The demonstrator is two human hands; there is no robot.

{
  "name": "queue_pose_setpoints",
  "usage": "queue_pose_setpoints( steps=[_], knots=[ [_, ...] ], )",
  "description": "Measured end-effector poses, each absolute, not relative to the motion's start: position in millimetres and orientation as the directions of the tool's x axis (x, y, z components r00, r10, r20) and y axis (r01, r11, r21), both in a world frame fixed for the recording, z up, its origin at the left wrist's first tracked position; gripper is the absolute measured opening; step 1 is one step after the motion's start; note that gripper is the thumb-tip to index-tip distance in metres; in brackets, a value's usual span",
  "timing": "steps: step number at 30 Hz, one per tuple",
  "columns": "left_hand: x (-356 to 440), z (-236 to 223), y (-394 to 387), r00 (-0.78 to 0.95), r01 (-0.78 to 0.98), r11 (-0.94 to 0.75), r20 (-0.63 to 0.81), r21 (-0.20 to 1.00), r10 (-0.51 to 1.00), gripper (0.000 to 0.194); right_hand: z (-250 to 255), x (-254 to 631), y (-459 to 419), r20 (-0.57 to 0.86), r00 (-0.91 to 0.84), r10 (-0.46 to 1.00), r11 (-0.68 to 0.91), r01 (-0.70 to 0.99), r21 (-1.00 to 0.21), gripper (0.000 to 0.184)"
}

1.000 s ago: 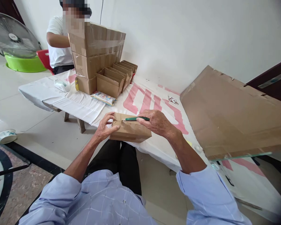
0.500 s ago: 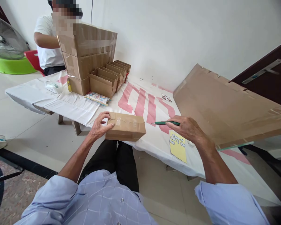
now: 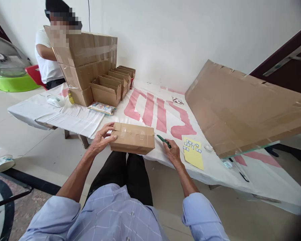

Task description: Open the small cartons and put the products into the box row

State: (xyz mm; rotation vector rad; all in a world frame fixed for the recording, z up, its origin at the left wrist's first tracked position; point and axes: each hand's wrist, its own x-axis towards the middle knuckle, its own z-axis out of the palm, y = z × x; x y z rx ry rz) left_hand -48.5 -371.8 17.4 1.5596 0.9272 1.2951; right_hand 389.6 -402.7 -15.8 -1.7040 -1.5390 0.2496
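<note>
A small taped cardboard box (image 3: 132, 138) lies at the near edge of the table (image 3: 75, 117), which is covered with a white cloth with red stripes. My left hand (image 3: 101, 139) grips the box's left end, thumb on top. My right hand (image 3: 173, 152) holds a green-handled knife (image 3: 163, 140) low on the table, its tip pointing at the box's right end. A yellow sheet of small stickers (image 3: 193, 152) lies just right of my right hand.
A large flattened cardboard sheet (image 3: 240, 107) leans over the table's right side. At the far left stand stacked cartons (image 3: 85, 63) and a row of open small boxes (image 3: 112, 85), with a seated person (image 3: 47, 57) behind. A fan (image 3: 5, 58) and green basin stand on the floor.
My right hand drew the knife off the box's top, swung right over the sticker sheet, then came back down beside the box's right end. My left hand kept hold of the box.
</note>
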Motion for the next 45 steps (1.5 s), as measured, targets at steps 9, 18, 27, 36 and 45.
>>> queue_pose_setpoints(
  steps=[9, 18, 27, 36, 45],
  knots=[
    [-38.9, 21.5, -378.1, 0.165, 0.088, -0.337, 0.32, 0.937, 0.933, 0.043, 8.3, 300.9, -409.7, 0.257, 0.411, 0.875, 0.177, 0.223, -0.959, 0.057],
    [-38.8, 21.6, -385.8, 0.104, 0.184, -0.367, 0.353, 0.912, 0.93, 0.051, 25.3, 262.0, -396.5, 0.397, 0.337, 0.854, 0.24, 0.423, -0.874, 0.05],
    [-39.2, 22.9, -389.0, 0.108, 0.198, -0.366, 0.351, 0.909, 0.93, 0.048, 102.8, 276.3, -412.8, 0.512, -0.042, 0.858, 0.415, 0.644, -0.642, 0.045],
    [-38.0, 27.6, -390.5, 0.127, 0.186, -0.381, 0.363, 0.906, 0.923, 0.046, 153.8, 239.5, -410.0, 0.351, -0.47, 0.81, 0.584, 0.589, -0.558, 0.028],
    [-37.0, 23.5, -386.8, 0.134, 0.183, -0.389, 0.37, 0.903, 0.92, 0.048, 162.9, 231.2, -398.1, 0.294, -0.55, 0.782, 0.623, 0.674, -0.397, 0.03]
  ],
)
